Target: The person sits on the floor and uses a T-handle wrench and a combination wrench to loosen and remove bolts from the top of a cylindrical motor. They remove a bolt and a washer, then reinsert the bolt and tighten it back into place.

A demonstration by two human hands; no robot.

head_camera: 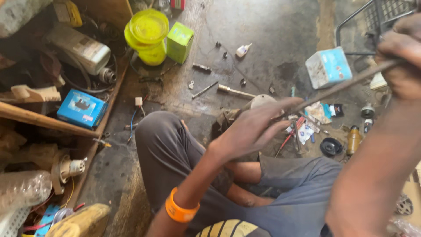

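I sit cross-legged on a dirty concrete floor. My left hand (256, 127), with an orange wristband (179, 210) on its wrist, pinches the lower end of a long thin metal rod (340, 85). My right hand (401, 55), near the upper right edge, is closed around the rod's upper end. The rod slants between both hands above my knees. Under my left hand lies a greyish rounded part (262, 101), partly hidden.
A yellow jar (147, 35) and a green box (180, 41) stand at the top. A pale blue box (329, 66), a socket tool (234, 91), bolts, screwdrivers (291, 136), a black cap (331, 147) and a small bottle (353, 139) litter the floor. A cluttered wooden shelf (66, 109) fills the left.
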